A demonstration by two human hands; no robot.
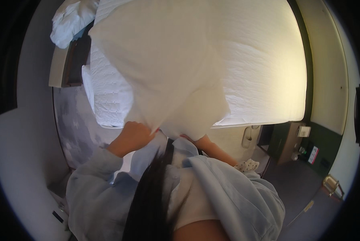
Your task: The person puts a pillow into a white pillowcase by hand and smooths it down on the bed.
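A large white cloth cover [168, 60], soft and loosely folded, spreads before me over the bed. My left hand [137, 134] is closed on its near edge, pinching a fold between thumb and fingers. Partly tucked beneath the cloth, my right hand [199, 141] grips the edge near my waist; most of its fingers are hidden. Under the cover lies a white quilted mattress [112, 93], bare at the left side. To the right, a smooth white sheet [264, 75] shows on the bed's surface.
White bedding [73, 22] is heaped on a bench [59, 67] at the upper left. Slippers [247, 138] lie on the floor by the bed's right end. A nightstand [283, 141] stands beside the headboard [324, 66], with a brass-coloured lamp [331, 185] further down. Patterned carpet [74, 120] covers the left floor.
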